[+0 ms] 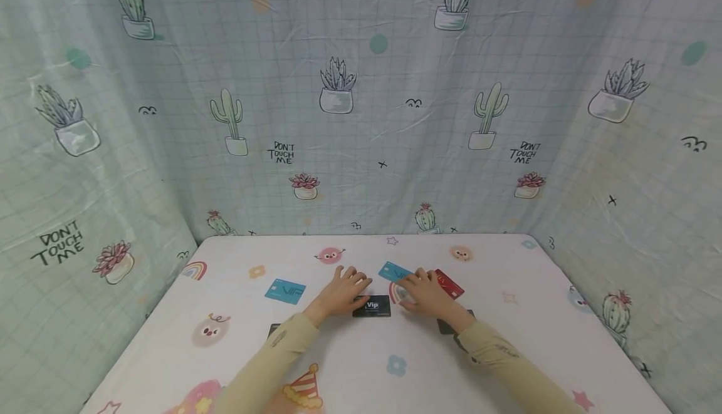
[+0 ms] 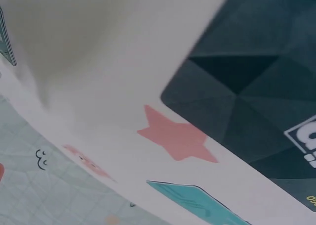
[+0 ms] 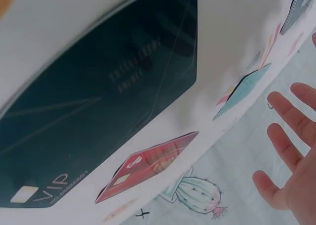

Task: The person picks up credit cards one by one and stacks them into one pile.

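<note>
A black card marked Vip lies flat between the hands. My left hand hovers at its left side with relaxed fingers; whether the thumb touches the card cannot be told. My right hand is over the table near a blue card and a red card, covering part of each. In the right wrist view the right hand's fingers are spread, holding nothing. A dark VIP card lies below the right wrist, partly covered in the head view. Close to the left wrist camera is another dark card.
Another blue card lies left of the left hand. A black card's corner shows beside the left sleeve, the remainder hidden. The white table has printed cartoon figures. Patterned cloth hangs behind it and at both sides.
</note>
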The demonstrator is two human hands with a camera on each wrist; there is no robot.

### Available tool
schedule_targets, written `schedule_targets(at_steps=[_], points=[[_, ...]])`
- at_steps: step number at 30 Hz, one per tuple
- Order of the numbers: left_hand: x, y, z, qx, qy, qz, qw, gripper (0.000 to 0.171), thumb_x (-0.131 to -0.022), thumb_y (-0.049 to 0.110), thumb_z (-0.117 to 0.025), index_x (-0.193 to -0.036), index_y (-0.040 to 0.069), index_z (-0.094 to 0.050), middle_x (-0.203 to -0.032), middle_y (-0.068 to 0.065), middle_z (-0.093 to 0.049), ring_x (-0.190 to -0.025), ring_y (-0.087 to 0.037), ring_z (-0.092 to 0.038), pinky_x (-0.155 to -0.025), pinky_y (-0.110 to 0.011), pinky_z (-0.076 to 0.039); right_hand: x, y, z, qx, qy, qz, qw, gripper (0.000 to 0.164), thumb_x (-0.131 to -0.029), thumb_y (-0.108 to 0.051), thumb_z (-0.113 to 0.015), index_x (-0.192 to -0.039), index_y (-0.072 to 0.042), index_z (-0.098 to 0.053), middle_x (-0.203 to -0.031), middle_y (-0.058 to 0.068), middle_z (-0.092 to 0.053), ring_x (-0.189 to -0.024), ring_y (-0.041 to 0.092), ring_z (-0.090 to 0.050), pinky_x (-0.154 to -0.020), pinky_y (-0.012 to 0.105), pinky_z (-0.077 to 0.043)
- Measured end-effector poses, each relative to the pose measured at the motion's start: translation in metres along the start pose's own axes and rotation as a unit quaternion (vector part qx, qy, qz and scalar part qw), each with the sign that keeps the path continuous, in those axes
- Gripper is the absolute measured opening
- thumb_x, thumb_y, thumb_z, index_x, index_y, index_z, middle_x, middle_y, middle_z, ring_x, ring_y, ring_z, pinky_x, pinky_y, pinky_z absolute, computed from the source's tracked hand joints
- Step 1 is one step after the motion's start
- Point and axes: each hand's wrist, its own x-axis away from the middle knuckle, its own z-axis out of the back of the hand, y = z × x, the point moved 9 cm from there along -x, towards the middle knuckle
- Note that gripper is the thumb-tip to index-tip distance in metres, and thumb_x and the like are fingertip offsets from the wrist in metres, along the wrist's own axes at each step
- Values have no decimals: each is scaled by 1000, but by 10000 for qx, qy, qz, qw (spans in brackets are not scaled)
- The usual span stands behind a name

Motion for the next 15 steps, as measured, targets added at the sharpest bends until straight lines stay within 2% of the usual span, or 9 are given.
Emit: schedule_targets(at_steps=[7,11,15], points=[[-7,1,1,-102,221,-42,9997,35,-87,34,-53,-116,15,-55,-107,0,-58,-99,-19,-45,-90,-49,-36,1,5,5,107,13,-54,9999,47,-79,-40,-62,-118,-14,-55,-107,5,-58,-93,22,-42,-82,48,-35],[-12,-3,0,42,174,141,9997,35,-87,32,-53,-117,14,-54,-108,-2,-58,-100,-21,-45,-91,-50,-35,0,11,5,95,53,-208,9997,46,-79,-37,-62,-117,-12,-55,-105,6,-57,-94,23,-41,-82,50,-33],[-18,-6,1,238,166,326,9990,37,-87,33,-53,-119,13,-54,-109,-3,-58,-101,-22,-44,-92,-52,-35,-2,21,4,26,35,-559,9984,46,-79,-37,-63,-116,-11,-55,-104,7,-56,-96,25,-41,-83,52,-32]])
